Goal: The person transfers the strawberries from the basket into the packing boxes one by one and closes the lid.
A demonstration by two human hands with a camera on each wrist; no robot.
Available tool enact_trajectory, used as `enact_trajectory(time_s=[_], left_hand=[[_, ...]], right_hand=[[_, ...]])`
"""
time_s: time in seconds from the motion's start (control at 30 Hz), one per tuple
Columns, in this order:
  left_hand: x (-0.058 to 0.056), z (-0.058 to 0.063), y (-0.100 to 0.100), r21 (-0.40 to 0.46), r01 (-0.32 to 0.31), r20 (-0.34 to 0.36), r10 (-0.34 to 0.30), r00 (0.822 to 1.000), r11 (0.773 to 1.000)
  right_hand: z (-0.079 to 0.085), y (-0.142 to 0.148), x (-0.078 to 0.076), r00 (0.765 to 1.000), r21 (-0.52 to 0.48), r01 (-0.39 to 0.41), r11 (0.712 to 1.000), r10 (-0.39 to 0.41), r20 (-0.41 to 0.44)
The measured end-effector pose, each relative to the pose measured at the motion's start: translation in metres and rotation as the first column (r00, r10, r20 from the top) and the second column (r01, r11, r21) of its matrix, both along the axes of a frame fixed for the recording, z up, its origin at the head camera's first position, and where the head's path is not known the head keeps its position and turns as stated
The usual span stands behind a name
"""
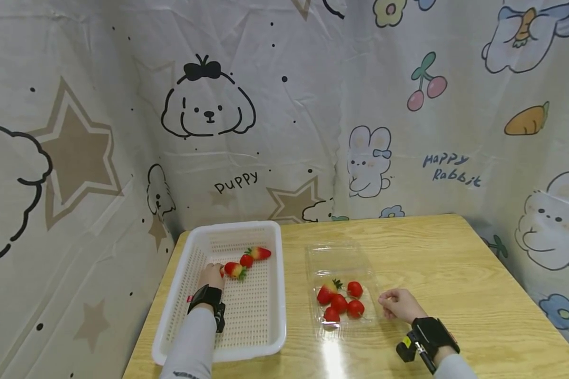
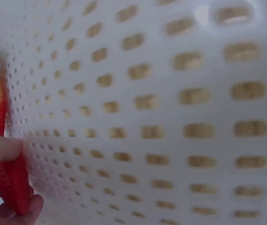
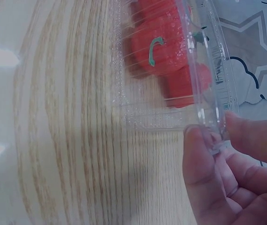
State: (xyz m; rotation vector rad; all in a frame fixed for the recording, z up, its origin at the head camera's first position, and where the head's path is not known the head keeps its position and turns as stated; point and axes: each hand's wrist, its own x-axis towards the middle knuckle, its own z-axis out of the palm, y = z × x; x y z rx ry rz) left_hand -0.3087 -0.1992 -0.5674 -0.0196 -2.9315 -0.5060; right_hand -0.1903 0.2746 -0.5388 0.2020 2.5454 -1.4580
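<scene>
Inside the white plastic basket (image 1: 246,331), my left hand (image 1: 212,276) pinches a red strawberry (image 2: 15,180) between thumb and fingers; the head view shows only a sliver of it. Just right of that hand lie a red-and-yellow strawberry (image 1: 234,270), a small round red fruit (image 1: 246,260) and another strawberry (image 1: 261,253). My right hand (image 1: 400,304) pinches the rim corner of a clear plastic clamshell box (image 3: 147,119) between thumb and finger. In the box sit a strawberry (image 1: 327,293) with green leaves and several round red fruits, cherry tomatoes (image 1: 355,289) by their look.
The wooden table (image 1: 427,252) carries the basket on the left and the box near the middle. The box's transparent lid (image 1: 334,255) lies folded back behind it. A printed cloth (image 1: 303,105) hangs behind and at both sides of the table.
</scene>
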Motion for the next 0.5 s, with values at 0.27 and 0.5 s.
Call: enact_trajectory(time_s=[0.27, 0.5], left_hand=[[0.0036, -0.007, -0.0033, 0.056, -0.029, -0.023, 0.03, 0.999, 0.998], [0.0039, -0.0023, -0.0041, 0.033, -0.023, -0.01, 0.023, 1.0, 0.999]], right_hand=[[0.0003, -0.0005, 0.0015, 1.0, 0.018, -0.008, 1.0, 0.008, -0.005], [0.002, -0.0007, 0.0004, 1.0, 0.008, -0.011, 1.0, 0.011, -0.002]])
